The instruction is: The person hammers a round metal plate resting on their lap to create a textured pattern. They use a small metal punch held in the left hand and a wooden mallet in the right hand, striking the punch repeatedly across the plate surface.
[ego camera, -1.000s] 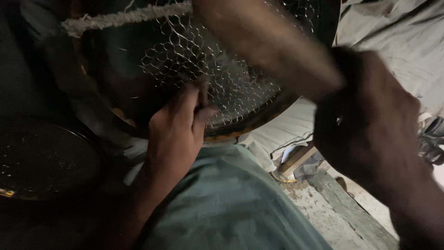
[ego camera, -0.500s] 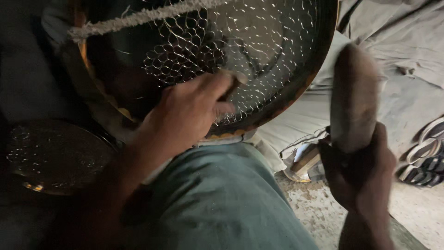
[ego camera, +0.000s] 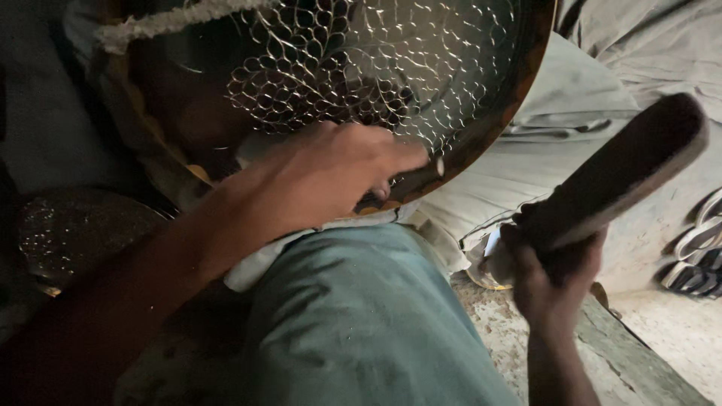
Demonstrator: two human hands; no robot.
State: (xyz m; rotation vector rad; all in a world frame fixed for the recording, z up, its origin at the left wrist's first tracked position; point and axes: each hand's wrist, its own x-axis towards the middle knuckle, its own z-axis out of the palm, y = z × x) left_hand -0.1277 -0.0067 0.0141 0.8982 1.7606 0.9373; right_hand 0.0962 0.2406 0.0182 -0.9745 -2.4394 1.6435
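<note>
The right hand [ego camera: 553,282] is clenched around the handle of a dark wooden mallet [ego camera: 624,177], which now points up and to the right, well apart from the work; half a second ago its head stood nearly upright, and a second ago the arm and mallet crossed in front of the vessel. The stroke is therefore judged to be in its drawn-back phase, with the tool clear of the metal. The left hand [ego camera: 331,180] grasps a short dark metal punch [ego camera: 402,183], its tip set against the lower rim zone of the round metal vessel [ego camera: 421,68], whose polished surface carries a scale-like chased pattern. This hand now sits further right along the rim than earlier. The vessel rests tilted against the person's knee, clad in grey-green cloth [ego camera: 361,323]. A second patterned metal dish [ego camera: 75,233] lies at the left.
</note>
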